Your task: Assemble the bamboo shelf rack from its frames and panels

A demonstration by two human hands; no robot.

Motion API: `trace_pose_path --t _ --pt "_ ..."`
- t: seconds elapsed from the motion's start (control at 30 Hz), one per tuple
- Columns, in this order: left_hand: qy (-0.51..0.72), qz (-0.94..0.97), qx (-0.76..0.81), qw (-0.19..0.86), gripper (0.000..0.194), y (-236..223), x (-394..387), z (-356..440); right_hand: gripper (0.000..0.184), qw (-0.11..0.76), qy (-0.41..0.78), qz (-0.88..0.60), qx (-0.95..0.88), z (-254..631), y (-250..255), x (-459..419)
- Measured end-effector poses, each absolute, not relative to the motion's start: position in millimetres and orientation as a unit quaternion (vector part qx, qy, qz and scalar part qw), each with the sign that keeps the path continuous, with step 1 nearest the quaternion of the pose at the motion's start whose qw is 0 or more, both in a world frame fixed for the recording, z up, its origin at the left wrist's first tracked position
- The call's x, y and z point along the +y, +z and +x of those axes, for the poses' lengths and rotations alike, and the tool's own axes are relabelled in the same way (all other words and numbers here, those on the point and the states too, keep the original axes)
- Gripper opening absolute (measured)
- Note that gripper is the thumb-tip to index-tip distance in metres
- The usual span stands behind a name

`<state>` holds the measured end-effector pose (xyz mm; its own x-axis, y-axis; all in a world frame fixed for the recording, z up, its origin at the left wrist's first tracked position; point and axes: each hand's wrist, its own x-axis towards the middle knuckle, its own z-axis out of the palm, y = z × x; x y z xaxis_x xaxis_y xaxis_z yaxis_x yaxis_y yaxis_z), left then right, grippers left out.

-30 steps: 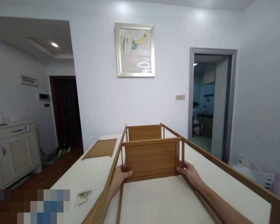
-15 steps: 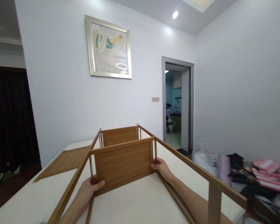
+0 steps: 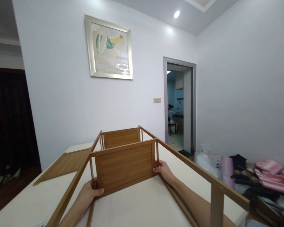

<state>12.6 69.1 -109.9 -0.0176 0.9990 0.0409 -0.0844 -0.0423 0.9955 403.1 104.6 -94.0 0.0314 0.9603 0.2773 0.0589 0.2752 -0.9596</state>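
Note:
A brown wooden shelf frame lies on a white table, its long rails running away from me. Across its middle stands a wooden shelf panel, and a second panel spans the far end. My left hand grips the middle panel's lower left edge, thumb on its face and fingers behind. On the opposite edge, my right hand is closed around the panel's right side by the slim upright. The fingertips of both hands are partly hidden behind the wood.
A loose wooden panel lies flat on the table at left. On the right are a purple roll, plastic wrapping and pink-striped fabric. Beyond the doorway, a person sits at a counter.
My left thumb has shifted slightly left toward the panel's edge. The frame and my right hand look almost unmoved; the whole view has drifted a little.

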Motion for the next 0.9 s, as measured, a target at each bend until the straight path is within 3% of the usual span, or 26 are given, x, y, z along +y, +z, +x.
trace_pose_path --t 0.9 --pt "0.525 0.494 0.478 0.503 0.042 -104.4 65.7 15.1 0.017 0.561 0.436 -0.427 -0.559 404.9 -93.2 106.2"
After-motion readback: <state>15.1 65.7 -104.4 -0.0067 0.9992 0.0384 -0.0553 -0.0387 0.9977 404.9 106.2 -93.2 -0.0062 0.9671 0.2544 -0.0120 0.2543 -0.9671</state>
